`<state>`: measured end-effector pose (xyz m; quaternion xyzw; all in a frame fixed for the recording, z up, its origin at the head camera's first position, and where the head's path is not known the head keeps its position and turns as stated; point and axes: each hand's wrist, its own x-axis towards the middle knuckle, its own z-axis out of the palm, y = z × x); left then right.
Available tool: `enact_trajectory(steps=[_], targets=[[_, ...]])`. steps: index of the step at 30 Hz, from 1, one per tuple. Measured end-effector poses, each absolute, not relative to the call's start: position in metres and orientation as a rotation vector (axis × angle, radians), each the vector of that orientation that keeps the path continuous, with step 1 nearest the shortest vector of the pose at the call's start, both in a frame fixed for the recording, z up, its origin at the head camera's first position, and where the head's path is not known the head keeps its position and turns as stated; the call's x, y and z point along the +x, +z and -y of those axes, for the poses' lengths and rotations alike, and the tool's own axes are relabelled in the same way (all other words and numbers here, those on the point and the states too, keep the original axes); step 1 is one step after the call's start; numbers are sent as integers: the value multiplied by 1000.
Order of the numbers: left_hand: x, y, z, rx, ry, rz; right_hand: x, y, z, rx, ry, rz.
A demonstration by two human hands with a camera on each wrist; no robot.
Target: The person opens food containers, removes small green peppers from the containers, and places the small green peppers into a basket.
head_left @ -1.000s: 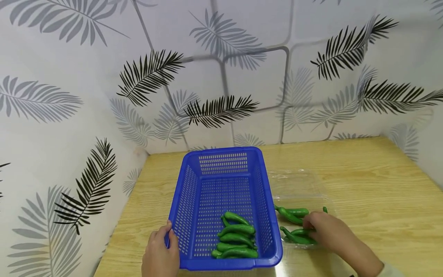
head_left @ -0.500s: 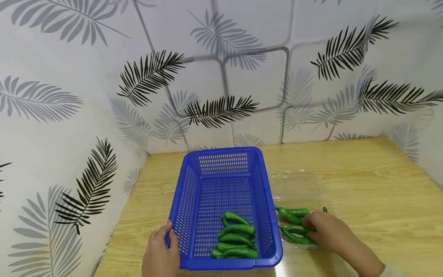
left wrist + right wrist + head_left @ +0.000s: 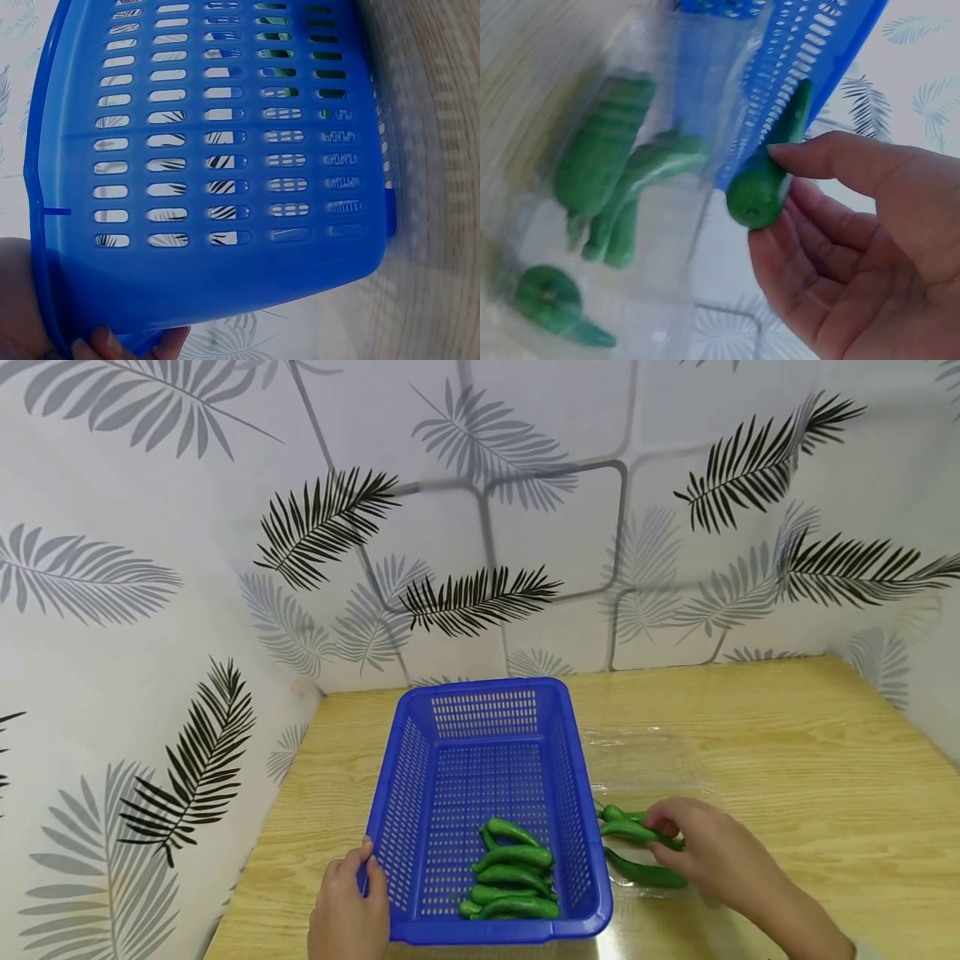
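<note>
Green pepper (image 3: 769, 176) pinched in the right hand (image 3: 708, 843) beside a blue basket (image 3: 487, 777)

The right hand grasps a single green pepper between its thumb and fingertips, over a clear plastic container (image 3: 637, 760) that lies just to the right of the basket. The right wrist view shows this pepper apart from the others, its narrow tip pointing toward the basket's perforated side. Whether the tip touches the basket, I cannot tell.

Beneath the hand, several loose peppers (image 3: 648, 872) lie in the near part of the container, some of them crossing and touching; the hand partly hides them from the head camera. The container's far part is see-through, with the table (image 3: 787, 752) showing below.

The left hand (image 3: 348, 902) grasps the basket's left rim (image 3: 377, 835) near the near corner, its thumb and fingers on either side of the edge.

Inside the basket, a small group of peppers (image 3: 513, 857) lies side by side toward the near right corner, most of them roughly crosswise.

The table has a pale wood grain. Behind it and to both sides hangs a white covering (image 3: 540, 543) printed with black and grey feathery leaves and dark lines. A pale sleeve (image 3: 866, 952) shows at the right wrist.
</note>
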<state>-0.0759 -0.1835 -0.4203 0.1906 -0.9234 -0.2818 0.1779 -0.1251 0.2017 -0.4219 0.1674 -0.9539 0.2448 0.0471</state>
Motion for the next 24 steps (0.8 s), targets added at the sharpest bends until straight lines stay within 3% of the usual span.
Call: enact_trajectory(steps=[16,24], targets=[[-76,-422,182,536,-800,2606,-123,-405,-194,318,715,2835],[-76,-422,183,532,-793,2584,-117,-406,-171,488,830,2705]])
